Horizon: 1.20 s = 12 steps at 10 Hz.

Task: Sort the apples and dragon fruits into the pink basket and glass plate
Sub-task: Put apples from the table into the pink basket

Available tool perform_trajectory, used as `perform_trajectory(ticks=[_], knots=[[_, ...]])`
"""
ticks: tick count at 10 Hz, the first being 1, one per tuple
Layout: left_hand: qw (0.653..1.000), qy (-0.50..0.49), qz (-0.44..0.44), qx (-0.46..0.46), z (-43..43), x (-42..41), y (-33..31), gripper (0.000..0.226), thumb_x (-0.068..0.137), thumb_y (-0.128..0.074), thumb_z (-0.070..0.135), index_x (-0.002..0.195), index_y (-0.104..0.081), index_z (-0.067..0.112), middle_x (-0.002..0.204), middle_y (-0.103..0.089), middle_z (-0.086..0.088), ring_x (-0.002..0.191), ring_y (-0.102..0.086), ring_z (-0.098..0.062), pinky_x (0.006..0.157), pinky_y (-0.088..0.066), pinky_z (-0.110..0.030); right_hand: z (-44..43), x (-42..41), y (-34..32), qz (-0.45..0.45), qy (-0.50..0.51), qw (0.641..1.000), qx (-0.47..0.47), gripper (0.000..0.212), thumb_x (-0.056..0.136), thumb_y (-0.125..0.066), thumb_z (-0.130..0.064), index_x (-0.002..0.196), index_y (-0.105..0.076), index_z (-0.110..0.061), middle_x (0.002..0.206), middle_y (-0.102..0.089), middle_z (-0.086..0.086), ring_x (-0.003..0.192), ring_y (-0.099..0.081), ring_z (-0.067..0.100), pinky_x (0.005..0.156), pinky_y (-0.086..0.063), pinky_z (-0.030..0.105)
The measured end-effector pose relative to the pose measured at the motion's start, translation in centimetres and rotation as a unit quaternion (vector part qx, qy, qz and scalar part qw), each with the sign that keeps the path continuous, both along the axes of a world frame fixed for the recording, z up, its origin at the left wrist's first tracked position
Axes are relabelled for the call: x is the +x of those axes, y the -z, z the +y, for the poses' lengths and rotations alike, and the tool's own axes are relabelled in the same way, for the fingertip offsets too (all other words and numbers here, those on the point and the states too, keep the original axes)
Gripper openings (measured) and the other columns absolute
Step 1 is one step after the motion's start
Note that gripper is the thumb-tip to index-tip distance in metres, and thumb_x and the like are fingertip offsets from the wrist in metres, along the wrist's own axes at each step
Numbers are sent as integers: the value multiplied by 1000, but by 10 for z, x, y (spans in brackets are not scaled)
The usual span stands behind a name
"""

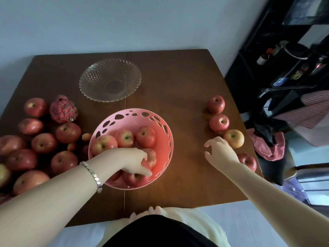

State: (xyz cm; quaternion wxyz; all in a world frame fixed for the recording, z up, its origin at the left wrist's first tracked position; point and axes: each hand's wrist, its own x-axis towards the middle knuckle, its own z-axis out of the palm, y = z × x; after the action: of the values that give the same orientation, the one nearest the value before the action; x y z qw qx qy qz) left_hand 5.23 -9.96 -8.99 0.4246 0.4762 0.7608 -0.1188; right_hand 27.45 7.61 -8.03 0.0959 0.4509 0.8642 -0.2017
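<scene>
Leftmost, a loose crowd of red apples (41, 142) covers the left part of the brown wooden table (178, 72), some running off the frame's edge, and a single pink dragon fruit (63, 109) sits at the far side of that group, just beside an apple on its left and another nearer the camera. Further in and toward the back, the glass plate (110, 80) stands with nothing in it, apart from the fruit. Nearer the camera, the pink basket (160, 132) with its punched-out holes sits about mid-table and already holds several apples. Reaching in from the left, the left hand (137, 162), a silver bracelet (92, 175) on its wrist, is down inside the basket with its fingers curled over an apple (151, 156) at the near right side; it touches the fruit, though whether it truly clasps it or merely rests on it cannot be told. To the right of the basket lies bare wood, and then the right hand (220, 152), held over the table with fingers spread and bent, holding nothing. Just past its knuckles is a yellowish apple (234, 138), with two red ones in a line behind it toward the far edge and one more red apple (247, 161) near the wrist at the table's right edge. Off the table on the right stand dark shelves (284, 59) and some pink cloth (267, 145).
</scene>
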Motion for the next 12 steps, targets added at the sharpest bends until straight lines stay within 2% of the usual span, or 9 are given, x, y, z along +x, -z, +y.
perform_trajectory(ticks=[1, 3, 5, 6, 7, 8, 10, 11, 12], knots=[[999, 7, 44, 10, -1, 6, 7, 74, 61, -61, 72, 122, -52, 32, 117, -62, 6, 102, -64, -19, 84, -54, -38, 10, 13, 4, -181, 31, 981, 61, 41, 85, -54, -18, 125, -47, -20, 134, -34, 12, 122, -36, 32, 98, -37, 44], [992, -23, 76, 96, -9, 8, 19, 77, 61, -53, 80, 120, -42, 32, 114, -58, 5, 97, -60, -19, 81, -51, -37, 16, 42, 31, -282, 87, 955, 29, 53, 83, -55, -14, 132, -40, -26, 141, -22, 10, 132, -19, 36, 99, -35, 59], [989, -90, 14, 113, -13, 5, 6, 70, 61, -65, 70, 114, -49, 28, 96, -64, 10, 74, -58, -6, 58, -39, -17, 18, 41, 20, -227, 52, 972, 14, 51, 80, -59, -13, 126, -48, -33, 130, -34, 4, 117, -33, 32, 88, -47, 43], [988, -111, -20, 108, -14, 7, -9, 59, 69, -70, 58, 113, -49, 24, 86, -62, 10, 63, -57, -4, 50, -36, -14, 6, 11, -3, -44, 55, 997, -41, 67, 71, -70, -27, 131, -41, -26, 127, -40, 2, 115, -39, 29, 81, -47, 35], [989, -94, -1, 110, -16, 12, -28, 56, 72, -67, 59, 111, -52, 20, 85, -63, 9, 67, -59, -5, 53, -37, -16, -19, -28, -34, 115, 40, 989, -85, 74, 64, -74, -37, 129, -42, -24, 121, -42, 3, 113, -42, 20, 93, -45, 31], [990, -49, 45, 124, -17, 16, -42, 59, 75, -62, 63, 115, -54, 19, 101, -66, 5, 90, -62, -14, 70, -44, -23, -44, -60, -50, 130, -70, 982, -117, 71, 59, -74, -44, 122, -45, -30, 112, -51, 0, 111, -43, 18, 92, -45, 29], [989, -8, 49, 142, -23, 15, -53, 54, 78, -62, 59, 121, -54, 28, 116, -64, 2, 109, -58, -20, 82, -35, -25, -72, -104, -38, -35, -272, 961, -33, 78, 69, -69, -50, 135, -34, -25, 123, -46, 8, 103, -54, 30, 75, -45, 33], [990, -12, 63, 127, -24, 15, -53, 60, 76, -62, 62, 124, -54, 25, 118, -63, -4, 113, -55, -23, 88, -38, -29, -74, -102, -28, -87, -334, 938, -22, 79, 69, -69, -50, 135, -33, -23, 124, -45, 10, 106, -53, 30, 81, -48, 38], [991, -23, 63, 113, -25, 14, -51, 66, 75, -60, 64, 126, -53, 22, 120, -62, -4, 116, -53, -23, 93, -40, -32, -67, -98, -25, -72, -319, 939, -105, 77, 67, -70, -44, 133, -34, -26, 119, -52, 4, 106, -54, 25, 89, -50, 40]])
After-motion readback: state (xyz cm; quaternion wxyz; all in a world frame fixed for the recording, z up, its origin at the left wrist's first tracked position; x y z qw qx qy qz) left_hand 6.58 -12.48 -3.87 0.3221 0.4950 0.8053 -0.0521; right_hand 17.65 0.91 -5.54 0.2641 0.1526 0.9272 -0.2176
